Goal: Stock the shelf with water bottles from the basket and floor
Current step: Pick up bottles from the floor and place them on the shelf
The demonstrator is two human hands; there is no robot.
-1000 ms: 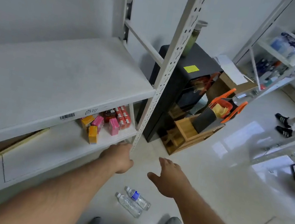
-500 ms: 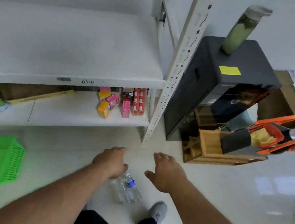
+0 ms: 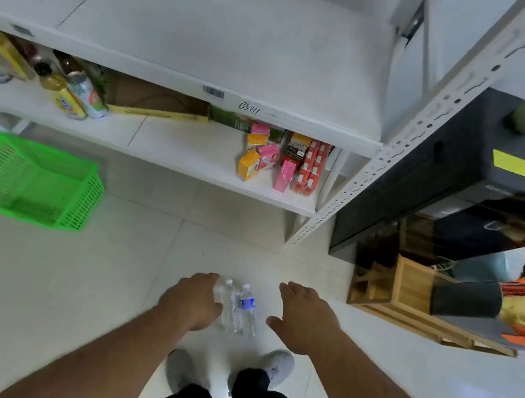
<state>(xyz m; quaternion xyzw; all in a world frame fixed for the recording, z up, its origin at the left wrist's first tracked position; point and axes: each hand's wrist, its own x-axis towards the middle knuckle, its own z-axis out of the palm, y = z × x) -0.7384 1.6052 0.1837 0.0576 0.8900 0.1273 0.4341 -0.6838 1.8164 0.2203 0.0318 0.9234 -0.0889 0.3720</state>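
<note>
Two bottles [image 3: 239, 309] are seen lying side by side on the floor [image 3: 102, 276], just ahead of the shoes [image 3: 276, 368], caps pointed toward the shelf [image 3: 212, 34]. Their long axes run away from the person. The left hand [image 3: 193, 300] is placed over the bottles' left side, fingers loosely curled, nothing visibly gripped. The right hand [image 3: 302, 318] is held just right of the bottles, fingers spread. The left hand is judged nearer. The basket [image 3: 27, 182] is left of the bottles.

2 clear water bottles [image 3: 240, 310] lying, prob. touching, on floor.
</note>
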